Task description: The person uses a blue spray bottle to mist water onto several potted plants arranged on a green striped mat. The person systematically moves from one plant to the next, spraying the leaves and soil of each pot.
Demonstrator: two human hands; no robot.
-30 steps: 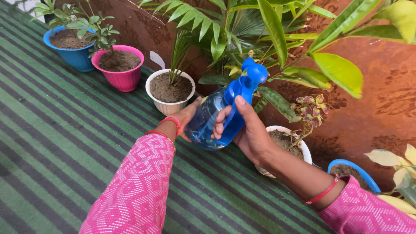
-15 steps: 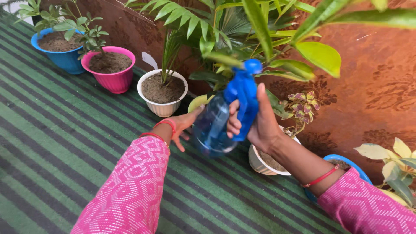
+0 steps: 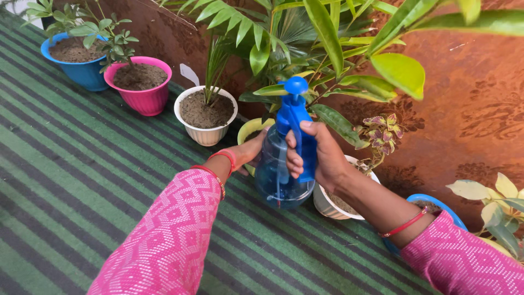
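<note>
a green striped mat (image 3: 82, 180) runs along a brown wall. the right hand (image 3: 319, 155) grips a blue spray bottle (image 3: 284, 164); the left hand (image 3: 248, 153), behind it, can't be read. tilted over the white pot (image 3: 327, 205) below, the bottle could slip and knock it.

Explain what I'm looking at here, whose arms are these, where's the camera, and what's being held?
There is no machine here. The view comes from a camera worn on a person's head, looking down at their own two arms in pink patterned sleeves. The right hand grips the blue trigger head of a blue spray bottle, with fingers over the trigger. The left hand reaches behind the bottle's clear body; whether it touches it is hard to tell. Below is a green striped mat. Along a brown wall stand potted plants: a blue pot, a pink pot, a white ribbed pot with a palm, and another white pot near the right wrist.
</note>
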